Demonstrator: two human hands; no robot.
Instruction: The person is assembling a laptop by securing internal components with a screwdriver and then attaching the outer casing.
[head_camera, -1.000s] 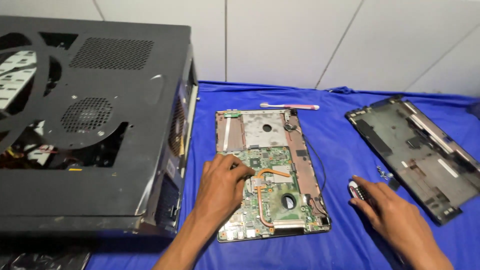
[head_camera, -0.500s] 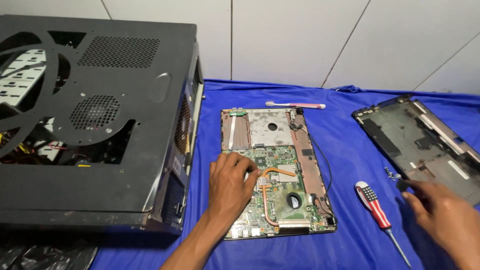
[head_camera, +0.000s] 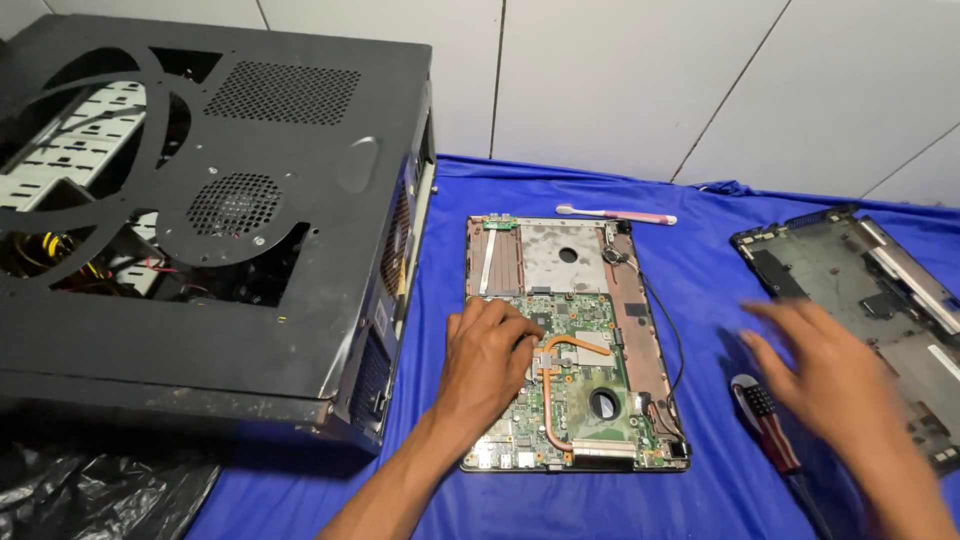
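Observation:
An opened laptop base (head_camera: 572, 340) lies on the blue cloth (head_camera: 700, 260), its green motherboard and copper heat pipe exposed. My left hand (head_camera: 488, 362) rests flat on the board's left side, fingers bent over the components. My right hand (head_camera: 825, 372) hovers blurred to the right of the laptop with fingers spread and nothing in it. Just below it lies a red-and-black screwdriver (head_camera: 765, 425) on the cloth. The detached dark laptop bottom cover (head_camera: 870, 300) sits at the far right.
A big black desktop computer case (head_camera: 200, 210) lies on its side at the left, close to the laptop. A pink toothbrush (head_camera: 615, 213) lies behind the laptop near the tiled wall. A black plastic bag (head_camera: 90, 495) shows at the bottom left.
My right hand let go of the screwdriver, left it on the cloth, and has swung up and left above it with fingers spread. My left hand stays on the motherboard.

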